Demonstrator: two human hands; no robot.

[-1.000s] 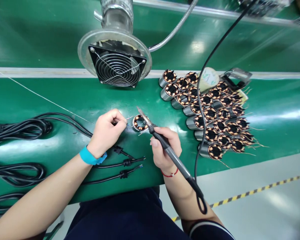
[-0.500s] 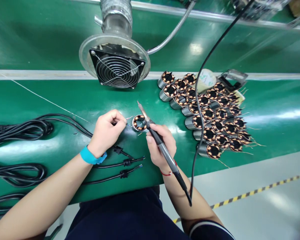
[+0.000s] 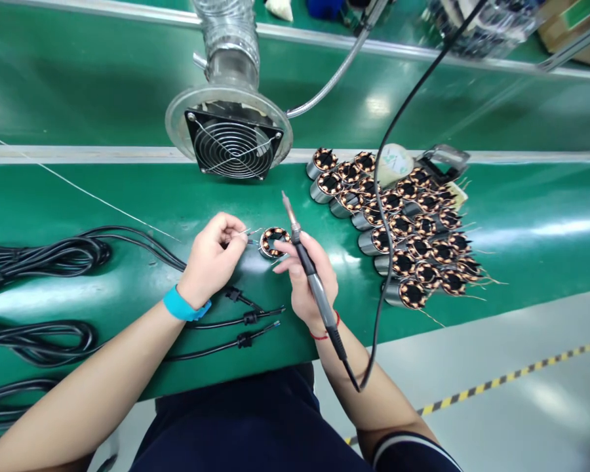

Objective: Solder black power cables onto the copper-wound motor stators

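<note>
My left hand (image 3: pixel 219 252) pinches the end of a black cable (image 3: pixel 142 239), its thin wires pointing right toward a round copper-wound stator (image 3: pixel 274 242). That stator stands on the green bench just right of my left fingertips. A soldering iron (image 3: pixel 314 282) is held in my right hand (image 3: pixel 312 282), its tip up and to the left, above and behind the stator, not touching it. Two fingers of my right hand reach out over the stator's right front side.
Many stators (image 3: pixel 403 229) stand in rows on the right. A round fume extractor with fan (image 3: pixel 233 147) hangs behind the work. Black cable bundles (image 3: pixel 44 262) lie at left. The iron's cord (image 3: pixel 383 216) passes in front of the stators.
Some fingers of my right hand have stretched out toward the stator, and the iron stands more upright. My left hand keeps its pinch. The whole view has shifted slightly.
</note>
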